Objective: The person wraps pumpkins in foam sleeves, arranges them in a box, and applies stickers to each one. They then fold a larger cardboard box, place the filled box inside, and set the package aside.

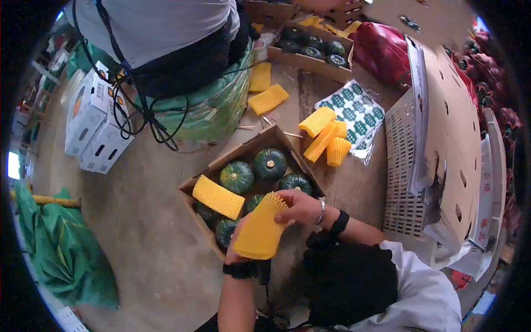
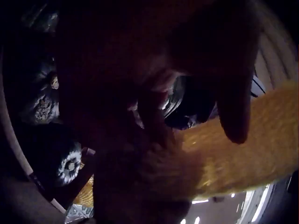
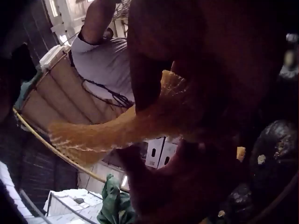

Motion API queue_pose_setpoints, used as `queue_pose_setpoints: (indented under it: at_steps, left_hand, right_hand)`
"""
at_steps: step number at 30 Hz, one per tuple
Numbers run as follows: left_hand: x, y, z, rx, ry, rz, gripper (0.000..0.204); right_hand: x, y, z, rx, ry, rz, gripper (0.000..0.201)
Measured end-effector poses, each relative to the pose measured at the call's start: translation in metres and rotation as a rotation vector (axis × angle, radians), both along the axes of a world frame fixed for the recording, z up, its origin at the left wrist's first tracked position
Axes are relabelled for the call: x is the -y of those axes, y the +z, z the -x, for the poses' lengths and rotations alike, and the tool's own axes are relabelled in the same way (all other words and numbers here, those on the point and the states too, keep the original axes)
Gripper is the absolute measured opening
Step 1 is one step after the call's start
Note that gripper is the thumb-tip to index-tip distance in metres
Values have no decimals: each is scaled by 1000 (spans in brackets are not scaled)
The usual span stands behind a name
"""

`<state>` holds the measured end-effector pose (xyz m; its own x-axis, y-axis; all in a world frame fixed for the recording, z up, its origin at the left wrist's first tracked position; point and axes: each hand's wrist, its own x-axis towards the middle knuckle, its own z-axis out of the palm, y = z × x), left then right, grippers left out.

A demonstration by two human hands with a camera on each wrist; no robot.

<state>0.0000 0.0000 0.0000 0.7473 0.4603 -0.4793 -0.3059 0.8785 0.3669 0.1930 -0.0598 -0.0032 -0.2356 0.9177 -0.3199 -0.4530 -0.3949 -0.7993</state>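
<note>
A yellow foam net sleeve (image 1: 260, 231) is held above the near side of a cardboard box (image 1: 213, 239) of dark green squashes (image 1: 237, 177). The right hand (image 1: 301, 207) pinches its upper, fringed end. Behind the sleeve, mostly hidden by it, the left hand (image 1: 237, 243) is at its lower left side. In the left wrist view the yellow net (image 2: 243, 144) stretches to the right from the dark fingers; the right wrist view shows the net (image 3: 112, 133) gathered at the hand. Another flattened yellow net (image 1: 218, 197) lies across the squashes.
Yellow nets (image 1: 326, 138) and a green-patterned plastic sheet (image 1: 354, 116) lie behind the box. A second squash box (image 1: 310, 61) stands farther back. A white crate (image 1: 406, 166) is at the right, a green sack (image 1: 66, 249) at the left, and a seated person (image 1: 160, 33) at the upper left.
</note>
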Motion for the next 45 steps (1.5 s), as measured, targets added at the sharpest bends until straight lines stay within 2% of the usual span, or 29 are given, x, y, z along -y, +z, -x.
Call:
queue_pose_setpoints:
  at_steps: [3, 5, 7, 9, 10, 12, 13, 15, 16, 18, 19, 20, 21, 22, 23, 25, 26, 27, 28, 30, 32, 33, 35, 37, 38, 39, 41, 43, 45]
  left_hand:
    - [-1, -12, -17, -251, -290, -295, 46]
    - [-1, -10, -15, -302, -199, -546, 41]
    - [2, -4, -12, -265, -163, -345, 36]
    - [-2, 7, -13, -255, -144, -478, 31]
    - [-4, 6, -12, -261, -144, -473, 31]
    - [-12, 0, -2, -1182, -138, -1178, 28]
    - [-19, -5, 6, -1277, -6, -1222, 30]
    - [-25, 3, 12, -1352, 0, -1160, 36]
    - [-25, 2, 14, -1353, -11, -1162, 36]
    - [-24, -4, 17, -789, -322, -1214, 42]
    - [-22, -11, 18, -796, -329, -1215, 42]
    - [-18, -21, 18, -481, -221, -780, 42]
    - [-14, -26, 18, -174, -108, -340, 43]
    - [-16, -24, 13, -248, 85, -215, 35]
    - [-17, -26, 12, -261, 86, -217, 35]
    - [-18, -32, 12, -627, 319, -554, 27]
    - [-20, -32, 11, -779, 313, -705, 23]
    - [-20, -33, 12, -787, 321, -702, 23]
    - [-21, -34, 14, -832, 264, -770, 24]
    - [-20, -34, 20, -891, 203, -831, 24]
    - [-21, -34, 20, -590, 278, -609, 38]
    - [-18, -27, 8, -597, 292, -601, 38]
    - [-3, -9, -22, -297, 201, -499, 55]
    - [-1, -7, -18, -394, 222, -549, 65]
    - [-2, -3, -19, -286, 224, -455, 64]
    - [-2, -2, -22, -347, 218, -474, 65]
    - [-2, 9, -25, -436, 110, -659, 66]
    - [-4, 19, -26, -433, 38, -715, 67]
    - [-2, 19, -23, -446, -14, -763, 69]
  right_hand:
    - [7, -6, -7, 64, 47, 63, 50]
    - [6, -8, 2, -100, -17, -31, 51]
    - [11, -1, 9, -219, 7, 18, 50]
    - [10, -3, 10, -275, -14, -45, 48]
    - [7, -8, 8, 163, -34, -82, 38]
    - [0, -11, 1, 989, -170, -191, 25]
    - [-2, -10, -1, 1377, -290, -261, 22]
    - [-6, -14, -3, 1355, -350, -353, 22]
    - [-6, -16, -1, 1332, -404, -443, 23]
    - [-11, -18, 13, 1341, -184, -452, 22]
    - [-14, -16, 20, 1336, -65, -478, 22]
    - [-22, -15, 15, 1427, 213, -474, 21]
    - [-35, -21, 9, 1416, 207, -471, 21]
    - [-51, -32, 2, 1540, 345, -498, 29]
    - [-66, -39, -5, 1664, 488, -528, 36]
    - [-84, -22, -25, 1791, 214, -524, 66]
    - [-92, -33, -34, 1802, 276, -397, 78]
    - [-101, -48, -43, 1812, 336, -270, 90]
    - [-109, -54, -49, 1594, 370, -193, 97]
    - [-113, -55, -58, 1456, 317, -201, 96]
    - [-96, -50, -48, 1370, 157, -194, 94]
    - [-76, -17, -29, 1315, 42, -172, 91]
    - [-45, 0, 10, 1321, -22, -454, 84]
    - [-24, 17, 23, 1228, -83, -553, 82]
    - [-20, 16, 15, 1121, -53, -474, 83]
    - [-20, 15, 3, 1018, -28, -399, 85]
    - [-17, 16, -10, 1002, -43, -432, 78]
    - [-15, 11, -17, 320, 1, -277, 69]
    - [-13, 6, -19, 213, -6, -215, 58]
